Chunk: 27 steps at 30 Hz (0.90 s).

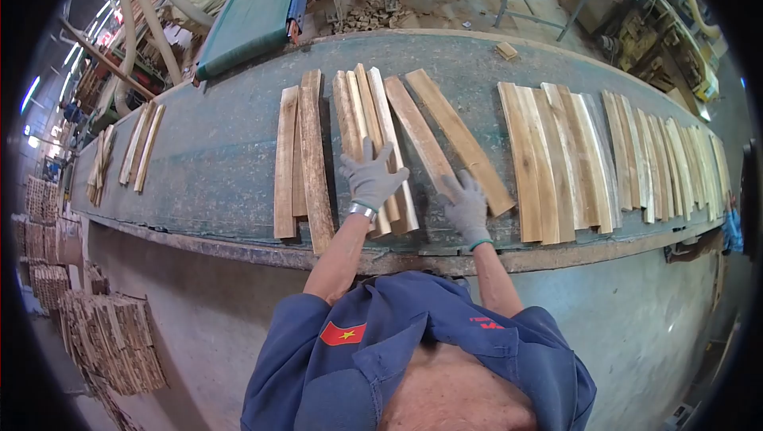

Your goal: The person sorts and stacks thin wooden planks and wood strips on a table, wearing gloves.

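My left hand (372, 176), in a grey glove, lies with spread fingers on a cluster of narrow wooden strips (348, 117). A paler strip (381, 105) runs along the right side of this cluster. My right hand (467, 210), also gloved, rests with fingers stretched out at the near end of a slanted brown strip (417, 125). Just right of it, a wider board (461, 141) lies at an angle, its near end beyond my fingers. Left of my left hand are a rough-edged strip (315, 161) and a smoother one (286, 165).
The strips lie on a long green worktable (214, 153). A row of boards (548, 165) and more strips (668, 161) lie to the right. Shorter strips (143, 145) are at the left. Behind stands a green conveyor (254, 13); stacked wood (115, 343) is on the floor.
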### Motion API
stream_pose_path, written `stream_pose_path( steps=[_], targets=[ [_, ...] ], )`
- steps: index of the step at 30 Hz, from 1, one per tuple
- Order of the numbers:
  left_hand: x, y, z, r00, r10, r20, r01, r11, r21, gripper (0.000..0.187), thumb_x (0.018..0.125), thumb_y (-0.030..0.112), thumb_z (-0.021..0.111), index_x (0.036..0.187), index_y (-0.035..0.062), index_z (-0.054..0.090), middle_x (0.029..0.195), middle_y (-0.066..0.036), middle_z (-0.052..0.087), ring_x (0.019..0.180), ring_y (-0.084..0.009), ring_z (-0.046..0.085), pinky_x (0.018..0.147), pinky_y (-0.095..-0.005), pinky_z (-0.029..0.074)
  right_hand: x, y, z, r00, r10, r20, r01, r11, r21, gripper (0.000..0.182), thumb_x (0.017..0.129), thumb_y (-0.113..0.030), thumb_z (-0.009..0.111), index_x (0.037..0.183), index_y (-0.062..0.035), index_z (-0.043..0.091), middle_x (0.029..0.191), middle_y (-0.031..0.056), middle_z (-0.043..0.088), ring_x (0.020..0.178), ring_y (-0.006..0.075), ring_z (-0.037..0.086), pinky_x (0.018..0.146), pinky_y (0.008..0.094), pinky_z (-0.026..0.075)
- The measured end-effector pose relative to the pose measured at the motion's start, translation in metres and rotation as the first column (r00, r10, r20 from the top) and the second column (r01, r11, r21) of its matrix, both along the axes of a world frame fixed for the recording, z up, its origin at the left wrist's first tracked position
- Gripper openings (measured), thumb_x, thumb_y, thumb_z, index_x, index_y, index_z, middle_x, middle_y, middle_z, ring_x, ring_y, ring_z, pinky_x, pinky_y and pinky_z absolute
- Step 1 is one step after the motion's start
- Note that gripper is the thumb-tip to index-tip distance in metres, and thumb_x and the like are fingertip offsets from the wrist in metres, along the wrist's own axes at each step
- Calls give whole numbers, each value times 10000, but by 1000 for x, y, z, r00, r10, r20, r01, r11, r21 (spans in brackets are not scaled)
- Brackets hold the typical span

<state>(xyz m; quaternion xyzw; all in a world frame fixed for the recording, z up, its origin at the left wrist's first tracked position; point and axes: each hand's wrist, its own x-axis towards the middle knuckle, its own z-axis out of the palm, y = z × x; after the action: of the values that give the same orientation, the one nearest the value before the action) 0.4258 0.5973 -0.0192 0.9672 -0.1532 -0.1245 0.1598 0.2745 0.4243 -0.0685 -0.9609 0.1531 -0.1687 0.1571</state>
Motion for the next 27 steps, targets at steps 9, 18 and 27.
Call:
stream_pose_path(
  steps=[9, 18, 27],
  targets=[
    [28, 61, -26, 974, -10, 226, 7, 1000, 14, 713, 770, 503, 709, 1436, 370, 488, 1608, -209, 183, 1095, -482, 565, 904, -526, 482, -9, 5, 15, 995, -40, -89, 51, 990, 130, 630, 693, -312, 822, 1249, -113, 604, 1236, 111, 566, 1099, 349, 553, 913, 470, 474],
    [29, 88, -33, 966, 95, 239, -62, 988, -141, 604, 822, 297, 680, 1396, 389, 514, 1537, -253, 278, 1055, -468, 574, 906, -509, 499, -14, 13, 25, 998, -62, -25, 67, 878, 475, 498, 715, -261, 789, 1154, -69, 656, 1273, 131, 584, 1121, 349, 560, 906, 453, 479],
    [10, 91, -24, 978, 133, 159, -109, 982, -152, 618, 828, 309, 686, 1408, 409, 499, 1558, -247, 257, 1081, -478, 564, 924, -499, 495, 39, 67, 25, 999, -32, 24, 33, 999, -37, 679, 764, -419, 743, 1329, -111, 526, 1458, 215, 404, 1291, 383, 411, 1028, 533, 332]
  ],
)
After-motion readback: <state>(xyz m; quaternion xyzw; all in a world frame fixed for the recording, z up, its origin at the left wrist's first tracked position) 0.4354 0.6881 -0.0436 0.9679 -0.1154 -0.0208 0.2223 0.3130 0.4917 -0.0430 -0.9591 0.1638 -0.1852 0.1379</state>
